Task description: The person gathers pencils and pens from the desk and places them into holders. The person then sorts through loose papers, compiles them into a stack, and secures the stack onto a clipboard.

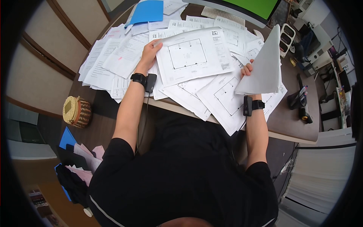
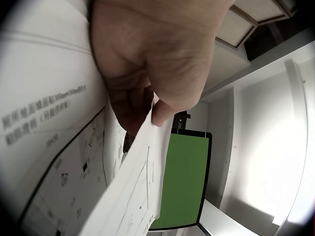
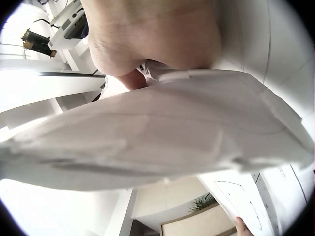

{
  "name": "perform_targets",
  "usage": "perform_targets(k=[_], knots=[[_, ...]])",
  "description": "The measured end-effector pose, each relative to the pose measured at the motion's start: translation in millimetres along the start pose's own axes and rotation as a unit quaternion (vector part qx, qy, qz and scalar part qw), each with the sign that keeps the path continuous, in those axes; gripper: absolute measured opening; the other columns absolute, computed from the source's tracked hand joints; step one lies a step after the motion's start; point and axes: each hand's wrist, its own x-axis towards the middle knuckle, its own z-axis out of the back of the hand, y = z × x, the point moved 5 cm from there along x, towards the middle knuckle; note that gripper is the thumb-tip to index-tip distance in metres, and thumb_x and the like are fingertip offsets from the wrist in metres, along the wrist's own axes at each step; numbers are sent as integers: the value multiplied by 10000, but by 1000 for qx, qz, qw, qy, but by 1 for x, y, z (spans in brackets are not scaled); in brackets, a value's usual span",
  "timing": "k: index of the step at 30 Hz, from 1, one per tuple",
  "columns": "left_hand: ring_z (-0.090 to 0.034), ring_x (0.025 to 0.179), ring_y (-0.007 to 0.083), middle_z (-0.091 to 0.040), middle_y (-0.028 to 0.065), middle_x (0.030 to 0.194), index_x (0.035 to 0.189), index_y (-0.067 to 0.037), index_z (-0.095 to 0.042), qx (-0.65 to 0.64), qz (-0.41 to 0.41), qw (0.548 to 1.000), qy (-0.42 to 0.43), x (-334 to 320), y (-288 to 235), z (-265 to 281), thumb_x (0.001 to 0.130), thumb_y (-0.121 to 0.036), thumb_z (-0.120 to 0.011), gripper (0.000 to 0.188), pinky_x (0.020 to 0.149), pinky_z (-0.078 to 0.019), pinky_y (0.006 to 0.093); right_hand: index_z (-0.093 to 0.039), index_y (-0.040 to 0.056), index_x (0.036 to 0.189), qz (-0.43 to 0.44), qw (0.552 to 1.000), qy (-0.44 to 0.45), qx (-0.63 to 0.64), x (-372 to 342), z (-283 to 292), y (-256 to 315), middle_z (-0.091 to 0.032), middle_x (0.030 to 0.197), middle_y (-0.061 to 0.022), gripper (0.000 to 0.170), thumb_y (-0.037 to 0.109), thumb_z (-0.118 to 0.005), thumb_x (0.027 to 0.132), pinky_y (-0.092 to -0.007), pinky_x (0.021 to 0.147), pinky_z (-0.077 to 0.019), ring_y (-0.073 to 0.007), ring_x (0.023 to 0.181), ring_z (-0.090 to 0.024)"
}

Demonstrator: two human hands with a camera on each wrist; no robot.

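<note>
My left hand (image 1: 150,56) pinches the left edge of a sheet with a floor plan (image 1: 194,55), thumb on top, above other papers. In the left wrist view the left hand (image 2: 147,54) has the sheet's edge (image 2: 142,162) between thumb and fingers. On the right, my right hand (image 1: 247,70) grips a raised bundle of white paper (image 1: 264,64), its blank side facing the head camera. The bundle (image 3: 162,128) covers most of the fingers of the right hand (image 3: 152,39) in the right wrist view.
Loose printed sheets (image 1: 113,56) spread over the desk (image 1: 302,125). A blue folder (image 1: 148,11) lies at the back left, a keyboard (image 1: 223,14) by the monitor (image 1: 249,7). A pen holder (image 1: 297,99) stands at the right, and a woven basket (image 1: 77,111) is left of the desk.
</note>
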Motion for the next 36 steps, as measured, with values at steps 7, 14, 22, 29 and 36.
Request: perform_targets(k=[7,14,22,29,36], knots=[[-640,862,148,-642,105,1028,1181,27,-534,-3,0,1000,0,1,-1,-1,901,-84,-584,306,763,-531,269,-473,-17,1125,-5,1000,16,-8,1,8,0,-398,741,-51,346,274,-437,943,-247,625,-341,-136,619,-346],[-640,860,148,-642,106,1031,1181,24,-536,1,1,1000,-2,2,-4,-1,900,-87,-587,306,761,-531,269,-483,-25,1131,-12,999,34,5,5,9,0,-382,733,-49,333,246,-435,944,-244,619,-341,-131,617,-343],[-639,869,155,-640,110,1035,1180,28,-537,5,-6,1000,-1,0,-3,-1,898,-85,-586,308,769,-531,276,-475,-11,1123,-6,1000,13,-15,6,4,0,-402,730,-47,346,280,-442,939,-248,612,-343,-133,606,-355],[-638,873,154,-640,108,1033,1177,23,-539,0,0,1000,-1,-2,-1,-2,899,-78,-580,298,770,-530,275,-478,-13,1119,5,999,-20,-25,1,-2,-1,-382,725,-42,325,260,-433,949,-238,610,-340,-127,598,-339],[-637,870,149,-641,103,1027,1172,24,-541,-3,1,1000,-8,-2,-1,-1,896,-75,-585,297,766,-530,271,-472,-12,1128,7,999,-27,-38,-2,1,-1,-385,723,-41,346,279,-440,944,-238,612,-342,-127,594,-339]])
